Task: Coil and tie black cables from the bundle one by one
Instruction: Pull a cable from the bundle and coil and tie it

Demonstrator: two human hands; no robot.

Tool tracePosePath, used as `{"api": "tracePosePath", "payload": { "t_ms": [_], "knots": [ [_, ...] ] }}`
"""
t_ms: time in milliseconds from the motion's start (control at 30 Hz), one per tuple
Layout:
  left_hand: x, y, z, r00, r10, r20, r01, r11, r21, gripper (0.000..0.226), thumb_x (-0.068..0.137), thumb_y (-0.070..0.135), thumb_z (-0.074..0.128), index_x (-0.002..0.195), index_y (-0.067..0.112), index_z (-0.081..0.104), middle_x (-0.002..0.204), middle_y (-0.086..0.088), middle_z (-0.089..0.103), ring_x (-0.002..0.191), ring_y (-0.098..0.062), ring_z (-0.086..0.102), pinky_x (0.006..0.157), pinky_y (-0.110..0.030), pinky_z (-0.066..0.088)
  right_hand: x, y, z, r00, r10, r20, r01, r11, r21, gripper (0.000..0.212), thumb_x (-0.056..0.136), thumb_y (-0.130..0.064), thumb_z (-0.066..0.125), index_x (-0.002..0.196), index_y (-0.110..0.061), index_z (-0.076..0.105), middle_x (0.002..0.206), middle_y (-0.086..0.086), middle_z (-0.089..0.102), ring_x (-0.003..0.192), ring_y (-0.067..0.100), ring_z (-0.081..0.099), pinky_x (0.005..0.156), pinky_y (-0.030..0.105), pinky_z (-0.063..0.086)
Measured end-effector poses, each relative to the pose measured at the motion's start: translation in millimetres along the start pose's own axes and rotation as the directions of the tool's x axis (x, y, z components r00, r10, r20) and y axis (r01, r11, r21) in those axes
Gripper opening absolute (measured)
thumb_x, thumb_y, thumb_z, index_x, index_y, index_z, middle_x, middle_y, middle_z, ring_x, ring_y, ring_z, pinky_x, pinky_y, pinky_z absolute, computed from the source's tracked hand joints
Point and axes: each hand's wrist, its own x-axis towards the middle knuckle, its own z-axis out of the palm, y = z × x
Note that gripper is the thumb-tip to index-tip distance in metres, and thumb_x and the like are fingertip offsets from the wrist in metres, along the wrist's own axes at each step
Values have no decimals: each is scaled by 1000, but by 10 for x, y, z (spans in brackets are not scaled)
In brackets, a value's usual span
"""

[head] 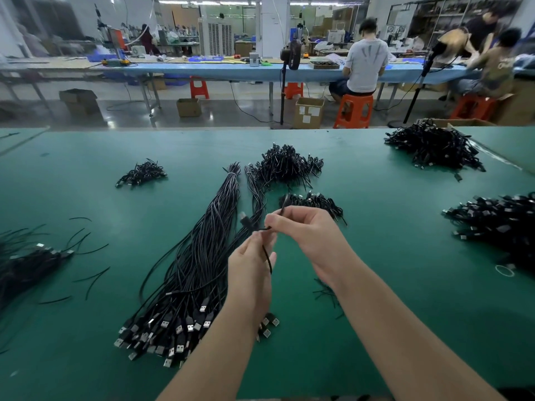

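A long bundle of straight black cables [199, 264] lies on the green table [390, 285], its USB plugs fanned out at the near end. Above it my left hand [252, 267] and my right hand [304, 235] both pinch one black cable [267, 256], held in the air between them. A short end with a plug sticks up left of my right fingers, and another strand rises behind my right hand. Piles of coiled tied cables [285, 164] lie beyond the bundle.
More piles of black cables sit at the far right [434, 147], the right edge [500, 221], the left edge [29, 264] and the far left [142, 173]. Loose black ties [89, 277] lie at the left. People work at benches across the aisle.
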Motion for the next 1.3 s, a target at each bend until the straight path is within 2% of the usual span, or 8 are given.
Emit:
{"api": "tracePosePath", "payload": {
  "t_ms": [100, 233, 300, 533, 800, 933, 1167, 1300],
  "knots": [
    [165, 87, -28, 996, -47, -72, 37, 989, -142, 37, 109, 21, 37, 125, -2, 60, 125, -15, 69, 122, -25, 63, 116, -58, 32, -92, 70, 48, 999, -4, 47, 1, 998, 67, 13, 90, -17, 72, 91, -5, 78, 95, 12, 77, 96, 21, 72, 98, 27, 52],
    [290, 238, -59, 992, -71, -103, 39, 957, -288, 35, 109, 21, 35, 108, 2, 64, 115, -17, 72, 119, -34, 63, 98, -49, 51, -166, 166, 73, 1000, 19, 23, -23, 982, 190, 20, 95, -11, 62, 101, 4, 74, 102, 19, 75, 89, 18, 71, 85, 23, 55],
    [301, 271, -75, 992, -68, -104, 34, 954, -299, 35, 109, 20, 35, 107, 2, 65, 107, -15, 75, 113, -33, 67, 90, -42, 55, -186, 202, 81, 998, 55, 15, -57, 965, 255, 23, 97, -11, 59, 105, 6, 72, 104, 19, 74, 91, 20, 71, 89, 28, 53],
    [318, 264, -127, 996, -66, -62, 40, 935, -353, 38, 109, 21, 31, 109, 4, 65, 104, -13, 77, 110, -32, 69, 103, -50, 49, -225, 309, 131, 991, 134, 27, -135, 926, 353, 23, 91, -18, 62, 101, -2, 75, 101, 16, 75, 92, 22, 70, 85, 29, 52],
    [283, 315, -121, 1000, -24, 3, 23, 919, -393, 37, 110, 25, 31, 119, 4, 60, 113, -13, 74, 104, -30, 72, 83, -50, 60, -267, 476, 149, 985, 170, 30, -169, 914, 368, 21, 79, -27, 67, 90, -14, 79, 99, 12, 77, 85, 18, 72, 87, 31, 53],
    [270, 340, -59, 1000, 5, 7, -1, 924, -383, 36, 110, 21, 30, 118, 3, 59, 110, -12, 75, 103, -28, 73, 83, -47, 61, -307, 544, 196, 976, 211, 58, -214, 859, 465, 18, 77, -22, 69, 88, -13, 80, 101, 12, 76, 74, 18, 72, 79, 29, 56],
    [175, 394, -70, 985, 64, 161, -3, 937, -351, 35, 109, 19, 34, 118, 1, 63, 107, -16, 75, 98, -26, 75, 70, -30, 61, -283, 585, 207, 873, 464, 153, -454, 655, 605, 12, 74, -19, 74, 81, -10, 72, 74, 2, 71, 55, 9, 64, 61, 25, 55],
    [50, 399, -111, 931, -3, 364, 77, 979, -189, 33, 98, 25, 51, 112, 10, 76, 97, -10, 76, 75, -16, 73, 61, -25, 58, -233, 542, 153, 799, 557, 225, -562, 560, 609, 11, 73, -19, 76, 69, -11, 70, 63, -2, 63, 48, 7, 57, 57, 26, 51]
  ]
}}
